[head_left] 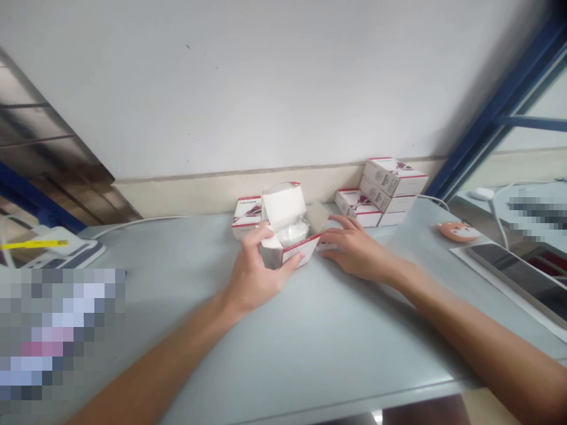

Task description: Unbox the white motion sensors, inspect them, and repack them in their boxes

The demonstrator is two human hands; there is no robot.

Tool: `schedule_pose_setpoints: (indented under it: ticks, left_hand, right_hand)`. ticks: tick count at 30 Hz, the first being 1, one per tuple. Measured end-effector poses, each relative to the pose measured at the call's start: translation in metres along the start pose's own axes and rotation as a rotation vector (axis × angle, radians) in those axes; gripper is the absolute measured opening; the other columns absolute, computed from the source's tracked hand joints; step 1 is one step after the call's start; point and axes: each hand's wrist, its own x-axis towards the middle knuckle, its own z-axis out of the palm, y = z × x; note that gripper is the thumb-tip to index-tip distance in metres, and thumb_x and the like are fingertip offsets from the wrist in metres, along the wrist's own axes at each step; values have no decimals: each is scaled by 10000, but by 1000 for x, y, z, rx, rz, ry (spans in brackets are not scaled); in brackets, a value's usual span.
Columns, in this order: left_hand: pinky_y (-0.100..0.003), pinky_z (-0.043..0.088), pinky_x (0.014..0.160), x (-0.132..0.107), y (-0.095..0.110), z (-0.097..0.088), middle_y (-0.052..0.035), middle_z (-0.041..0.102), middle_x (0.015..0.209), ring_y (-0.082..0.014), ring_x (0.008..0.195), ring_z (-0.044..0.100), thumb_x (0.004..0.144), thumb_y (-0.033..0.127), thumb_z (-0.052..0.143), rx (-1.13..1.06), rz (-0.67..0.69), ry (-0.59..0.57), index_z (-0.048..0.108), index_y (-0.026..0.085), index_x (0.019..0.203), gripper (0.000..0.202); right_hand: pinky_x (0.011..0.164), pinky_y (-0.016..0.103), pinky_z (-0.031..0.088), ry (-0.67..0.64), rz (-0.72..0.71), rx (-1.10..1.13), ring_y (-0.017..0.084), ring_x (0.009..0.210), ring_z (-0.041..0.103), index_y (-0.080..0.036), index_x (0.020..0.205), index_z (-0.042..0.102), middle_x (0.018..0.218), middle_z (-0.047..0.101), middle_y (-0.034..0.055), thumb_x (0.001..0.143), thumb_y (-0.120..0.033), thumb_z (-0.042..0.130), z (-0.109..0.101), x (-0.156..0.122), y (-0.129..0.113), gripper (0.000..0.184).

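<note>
In left hand [252, 277], box [283, 208], print blurred

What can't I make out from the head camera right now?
Head view, open box: white contents blurred, half behind its flap.
Print on stacked boxes: too small, blurred.
Beneath right hand: it covers that spot.
Near side of open box: left hand wraps it.
Lower left: pixelated patch.

A packing bench in a small stockroom or workshop.
Plain grey worktable [310, 336] against a bare white wall [266, 88]; identical red-and-white cartons [387, 189] stacked at 1 o'clock, blue metal framing [496, 112] at 2 o'clock, a flat screen [518, 274] at 3 o'clock.
</note>
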Motion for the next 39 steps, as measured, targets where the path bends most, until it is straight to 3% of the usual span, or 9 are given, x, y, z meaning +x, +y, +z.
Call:
schedule_pose_setpoints:
  ticks: [3, 7, 9, 15, 21, 26, 30, 35, 39]
  left_hand:
    - [-271, 580, 702, 2, 1, -4, 16, 614, 980, -160, 849, 698, 846, 266, 868, 106, 22, -83, 470, 271, 1086, 465]
    - [-266, 557, 655, 7, 11, -8, -11, 671, 1009, -162, 819, 708, 878, 281, 841, 182, -25, -158, 461, 255, 947, 388]
    - [-276, 557, 666, 10, 16, -9, -25, 690, 1031, -169, 814, 710, 887, 269, 827, 231, 41, -164, 486, 254, 964, 351]
    - [-292, 541, 699, 14, 25, -9, -37, 696, 996, -183, 829, 708, 877, 138, 781, 344, 288, -221, 501, 246, 881, 300]
    - [-299, 513, 660, 18, 31, -10, -29, 688, 928, -191, 786, 701, 916, 135, 698, 369, 328, -224, 546, 258, 962, 201]
    - [-305, 538, 689, 19, 35, -8, -58, 743, 1061, -207, 874, 744, 872, 46, 651, 343, 338, -223, 538, 253, 1001, 269]
    - [-294, 546, 684, 17, 31, -6, -53, 742, 1059, -196, 864, 745, 888, 77, 676, 299, 312, -171, 510, 249, 957, 249]
    - [-296, 546, 693, 14, 28, -5, -58, 742, 1072, -200, 877, 742, 864, 81, 716, 260, 280, -174, 505, 245, 941, 278]
    - [-310, 550, 702, 11, 26, -4, -68, 734, 1086, -207, 867, 726, 860, 111, 744, 237, 236, -164, 482, 245, 934, 303]
  right_hand:
    - [1099, 639, 468, 126, -6, -48, 394, 1264, 672, -305, 964, 808, 1020, 827, 64, 958, -191, 674, -7, 4, -2, 177]
    - [919, 486, 601, 681, 27, 38, 299, 1004, 763, -324, 1132, 786, 1122, 819, 60, 999, -294, 703, -32, 5, -31, 159]
    - [923, 455, 624, 790, -79, 56, 281, 1026, 776, -338, 1168, 774, 1132, 820, 45, 989, -253, 728, -39, 3, -51, 203]
    - [868, 341, 670, 563, -373, 10, 213, 998, 808, -356, 1258, 751, 1145, 828, 19, 983, -61, 669, -29, -4, -84, 411]
    - [713, 277, 652, 561, -373, -24, 167, 866, 796, -396, 1265, 751, 1123, 812, 10, 981, -49, 653, -31, -9, -83, 459]
    - [778, 279, 650, 575, -398, -32, 161, 922, 791, -355, 1225, 739, 1134, 804, 16, 971, -1, 618, -29, -13, -86, 452]
    - [807, 275, 628, 547, -391, 0, 146, 912, 776, -278, 1183, 723, 1119, 798, 27, 964, -4, 648, -24, -9, -84, 359]
    - [947, 370, 544, 581, -477, -333, 161, 902, 773, -257, 1155, 718, 1066, 821, 8, 949, 23, 620, -31, -9, -80, 361]
    - [941, 401, 489, 607, -335, -575, 180, 891, 770, -290, 1195, 722, 1110, 825, -4, 956, 0, 633, -40, -10, -76, 386]
